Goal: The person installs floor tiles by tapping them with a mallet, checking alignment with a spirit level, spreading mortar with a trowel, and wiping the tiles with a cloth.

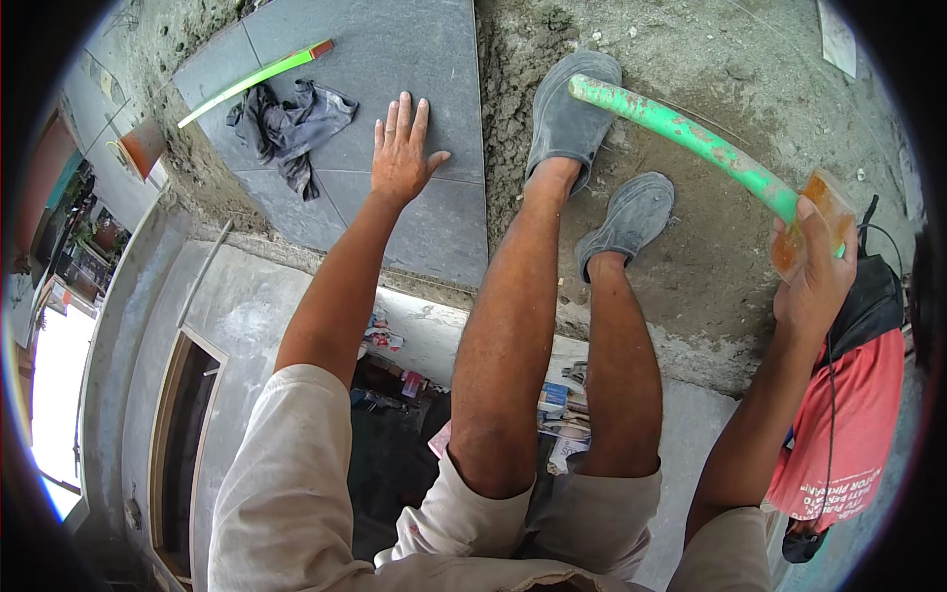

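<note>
My left hand (pixel 400 158) lies palm down on a dark grey floor tile (pixel 439 59), fingers stretched out and holding nothing. Left of it, a crumpled dark rag (pixel 286 128) rests on the tiles, with a long bright green bar (pixel 256 79) with a red end just beyond. In my right hand (pixel 819 266) is a mallet (pixel 691 136) with an amber, see-through head and a worn green handle. The fingers grip it close to the head, and the handle points up and left, its end appearing over my left shoe (pixel 572 113).
Rough, damp mortar (pixel 508 148) borders the tiles' right edge, with sandy ground (pixel 710 266) beyond my shoes. A brown container (pixel 143 148) stands at the far left. Red cloth with black parts (pixel 838 414) is at the right. Below the ledge are a doorway (pixel 187 444) and assorted clutter (pixel 562 414).
</note>
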### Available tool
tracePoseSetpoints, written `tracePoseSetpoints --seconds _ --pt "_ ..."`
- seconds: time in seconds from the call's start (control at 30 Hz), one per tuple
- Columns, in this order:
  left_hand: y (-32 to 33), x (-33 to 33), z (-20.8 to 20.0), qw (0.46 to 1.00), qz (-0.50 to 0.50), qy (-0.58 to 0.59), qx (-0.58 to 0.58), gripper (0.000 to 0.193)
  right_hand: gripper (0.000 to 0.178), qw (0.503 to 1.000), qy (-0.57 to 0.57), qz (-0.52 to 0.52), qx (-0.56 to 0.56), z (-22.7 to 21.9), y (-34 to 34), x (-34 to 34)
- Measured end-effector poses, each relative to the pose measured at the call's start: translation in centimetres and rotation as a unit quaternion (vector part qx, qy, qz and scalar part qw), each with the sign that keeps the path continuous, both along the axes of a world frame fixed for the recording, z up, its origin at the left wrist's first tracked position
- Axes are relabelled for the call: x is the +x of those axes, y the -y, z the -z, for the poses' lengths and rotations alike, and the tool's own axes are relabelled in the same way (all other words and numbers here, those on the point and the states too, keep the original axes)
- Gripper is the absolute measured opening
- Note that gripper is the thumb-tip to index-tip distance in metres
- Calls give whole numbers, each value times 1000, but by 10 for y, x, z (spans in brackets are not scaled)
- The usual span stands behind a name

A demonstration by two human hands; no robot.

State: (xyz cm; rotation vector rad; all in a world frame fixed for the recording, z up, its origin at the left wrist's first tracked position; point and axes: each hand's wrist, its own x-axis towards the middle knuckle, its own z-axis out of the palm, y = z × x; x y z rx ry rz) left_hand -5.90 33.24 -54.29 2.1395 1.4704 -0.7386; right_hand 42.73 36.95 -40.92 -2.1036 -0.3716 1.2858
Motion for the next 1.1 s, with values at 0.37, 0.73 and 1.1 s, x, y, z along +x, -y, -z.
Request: tracePoseSetpoints --seconds 0.37,0.73,1.1 --pt "112 -11 -11 965 -211 -96 -122 99 52 999 7 10 -38 -11 5 -28" --pt "166 7 4 942 -335 -20 23 96 69 990 -11 -91 -102 9 24 -46" --pt "166 30 18 914 -396 21 79 94 48 988 -30 -107 -110 0 39 -94"
